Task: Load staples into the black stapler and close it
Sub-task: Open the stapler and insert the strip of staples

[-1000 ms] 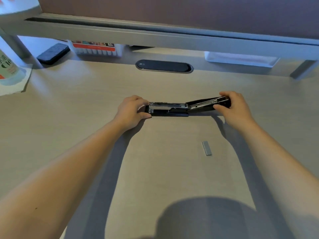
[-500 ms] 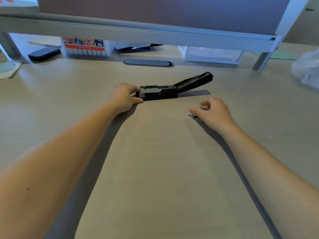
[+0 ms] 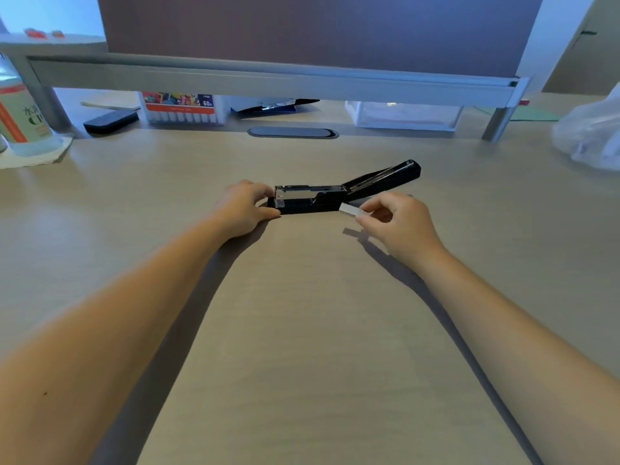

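The black stapler (image 3: 322, 199) lies on the wooden desk with its top arm (image 3: 385, 177) swung up and back to the right, leaving the metal staple channel bare. My left hand (image 3: 245, 208) grips the stapler's left front end and holds it down. My right hand (image 3: 397, 221) pinches a small silver strip of staples (image 3: 350, 209) between thumb and fingers. The strip hovers just in front of the stapler's hinge, a little above the desk.
A raised shelf (image 3: 268, 82) spans the back of the desk. Under it sit a marker box (image 3: 183, 107), a dark eraser (image 3: 110, 121), a clear tray (image 3: 404, 115) and a cable grommet (image 3: 292, 132). A bottle (image 3: 20, 112) stands far left, a plastic bag (image 3: 592, 135) far right.
My right hand let go of the stapler's raised arm, dropped to the desk, picked up the staple strip and lifted it toward the stapler. The left hand stayed on the stapler.
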`<state>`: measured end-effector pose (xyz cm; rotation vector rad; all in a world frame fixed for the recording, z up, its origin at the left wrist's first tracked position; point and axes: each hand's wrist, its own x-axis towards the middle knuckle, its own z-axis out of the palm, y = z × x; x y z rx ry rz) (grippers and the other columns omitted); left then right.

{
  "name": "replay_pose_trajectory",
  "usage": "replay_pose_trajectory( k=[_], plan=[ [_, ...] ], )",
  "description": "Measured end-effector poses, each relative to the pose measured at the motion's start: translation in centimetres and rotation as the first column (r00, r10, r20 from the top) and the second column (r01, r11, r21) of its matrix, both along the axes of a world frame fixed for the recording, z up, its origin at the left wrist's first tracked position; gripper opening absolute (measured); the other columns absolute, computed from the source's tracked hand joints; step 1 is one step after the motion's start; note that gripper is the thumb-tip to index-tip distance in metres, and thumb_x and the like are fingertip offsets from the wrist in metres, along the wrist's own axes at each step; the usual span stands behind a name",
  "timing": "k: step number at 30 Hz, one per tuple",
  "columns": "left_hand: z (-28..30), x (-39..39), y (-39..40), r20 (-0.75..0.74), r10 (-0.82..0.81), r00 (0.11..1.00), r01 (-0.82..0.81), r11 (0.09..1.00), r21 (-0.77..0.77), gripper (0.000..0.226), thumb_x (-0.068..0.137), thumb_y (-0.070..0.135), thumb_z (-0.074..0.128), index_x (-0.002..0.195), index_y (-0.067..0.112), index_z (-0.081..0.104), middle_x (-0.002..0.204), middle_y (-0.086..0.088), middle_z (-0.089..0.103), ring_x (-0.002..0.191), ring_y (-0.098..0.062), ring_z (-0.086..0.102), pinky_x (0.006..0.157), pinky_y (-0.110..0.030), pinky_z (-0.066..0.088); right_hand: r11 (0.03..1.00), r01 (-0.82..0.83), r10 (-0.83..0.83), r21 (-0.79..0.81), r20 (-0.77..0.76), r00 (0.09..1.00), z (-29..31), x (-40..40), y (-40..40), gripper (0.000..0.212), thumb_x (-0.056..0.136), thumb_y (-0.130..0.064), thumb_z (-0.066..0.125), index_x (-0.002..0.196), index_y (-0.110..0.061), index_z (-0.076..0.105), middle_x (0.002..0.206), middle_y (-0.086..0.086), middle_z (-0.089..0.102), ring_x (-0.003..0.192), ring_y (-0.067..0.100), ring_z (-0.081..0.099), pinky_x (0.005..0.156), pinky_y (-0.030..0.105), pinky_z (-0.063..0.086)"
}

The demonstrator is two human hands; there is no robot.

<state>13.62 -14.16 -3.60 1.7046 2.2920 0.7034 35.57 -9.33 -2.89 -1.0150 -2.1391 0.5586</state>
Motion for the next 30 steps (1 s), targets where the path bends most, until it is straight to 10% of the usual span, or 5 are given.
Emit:
replay_pose_trajectory(
  k=[30],
  plan=[
    [0.0, 2.2, -8.8, 0.056, -0.192, 0.980, 0.191, 0.981, 0.007, 0.041, 0.073, 0.025, 0.066, 0.110, 0.013, 0.056, 0.120, -0.008, 0.053, 0.117, -0.023, 0.041, 0.094, -0.028, 0.030, 0.962, -0.273, 0.273, -0.029, 0.174, 0.946, 2.1, -2.7, -5.6, 0.018, 0.082, -0.018, 0.058, 0.095, -0.009, 0.067, 0.080, -0.001, 0.060, 0.078, 0.015, 0.056, 0.067, 0.023, 0.042]
  ],
)
